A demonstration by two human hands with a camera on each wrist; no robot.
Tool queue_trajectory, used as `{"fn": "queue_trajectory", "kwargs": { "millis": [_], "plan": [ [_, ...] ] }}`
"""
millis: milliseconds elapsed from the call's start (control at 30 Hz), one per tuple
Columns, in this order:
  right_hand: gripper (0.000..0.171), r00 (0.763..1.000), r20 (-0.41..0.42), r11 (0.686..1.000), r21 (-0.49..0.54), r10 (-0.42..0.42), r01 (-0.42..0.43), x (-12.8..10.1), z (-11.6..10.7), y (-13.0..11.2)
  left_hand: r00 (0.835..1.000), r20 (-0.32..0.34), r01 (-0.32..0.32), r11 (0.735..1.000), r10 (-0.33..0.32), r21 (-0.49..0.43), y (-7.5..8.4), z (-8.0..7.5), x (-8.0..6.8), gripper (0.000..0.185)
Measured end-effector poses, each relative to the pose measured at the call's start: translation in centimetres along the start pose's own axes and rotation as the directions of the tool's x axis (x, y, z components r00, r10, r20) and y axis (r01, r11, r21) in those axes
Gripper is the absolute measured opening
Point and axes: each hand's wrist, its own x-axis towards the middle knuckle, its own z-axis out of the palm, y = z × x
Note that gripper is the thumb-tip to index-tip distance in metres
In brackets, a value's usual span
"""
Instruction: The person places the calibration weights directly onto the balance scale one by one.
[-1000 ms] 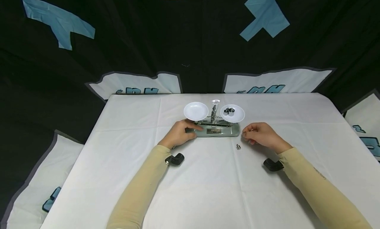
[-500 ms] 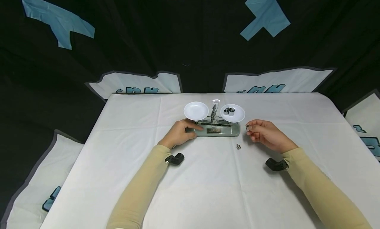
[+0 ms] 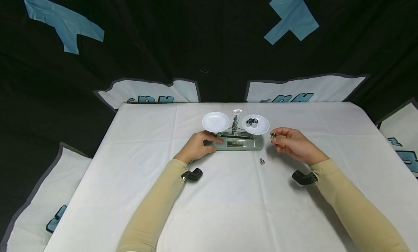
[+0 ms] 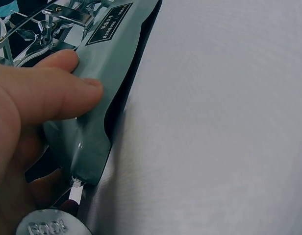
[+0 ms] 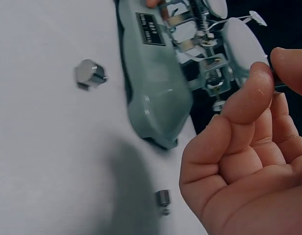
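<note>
Grey-green balance base (image 3: 253, 146) on white tablecloth (image 3: 225, 208), left hand (image 3: 196, 146) laid loosely over its left end, apparently for steadiness; in right hand (image 3: 292, 145), near right pan (image 3: 262, 129), one small metal weight (image 3: 273, 135) pinched narrowly, fitting so little a piece. White pans (image 3: 215, 122), two; pan weights (image 3: 254, 124), at least two; loose weights (image 5: 89, 73) near the right end, two.

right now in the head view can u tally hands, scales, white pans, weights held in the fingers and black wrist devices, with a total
Hands: 2 (left hand, right hand)
Balance scale: 1
White pans: 2 (left pan, right pan)
Held weight: 1
Black wrist devices: 2 (left device, right device)
Total: 8
</note>
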Motion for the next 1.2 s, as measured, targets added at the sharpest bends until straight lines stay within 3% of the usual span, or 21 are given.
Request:
{"fn": "queue_trajectory", "kwargs": {
  "millis": [367, 700, 1000, 1200],
  "plan": [
    [0.014, 0.999, -0.041, 1.000, 0.004, -0.026, 0.027, 1.0, -0.1, -2.1, 1.000, 0.001, 0.006, 1.000, -0.006, -0.007, -0.1, 0.0, -0.1, 0.031],
    [0.008, 0.987, -0.157, 0.996, -0.090, -0.030, 0.016, 1.9, 0.0, -3.3, 1.000, 0.002, 0.001, 1.000, -0.001, -0.011, 0.2, -0.2, -0.1, 0.031],
    [0.009, 0.974, -0.218, 0.995, -0.086, -0.058, 0.041, 3.2, 0.4, -3.4, 1.000, -0.004, -0.006, 1.000, 0.006, -0.008, 0.1, -0.2, -0.1, 0.032],
    [0.013, 0.953, -0.279, 0.980, -0.190, -0.116, 0.063, 3.8, 0.7, -3.3, 1.000, 0.002, -0.003, 1.000, 0.003, -0.005, 0.1, -0.1, -0.1, 0.032]
  ]
}}
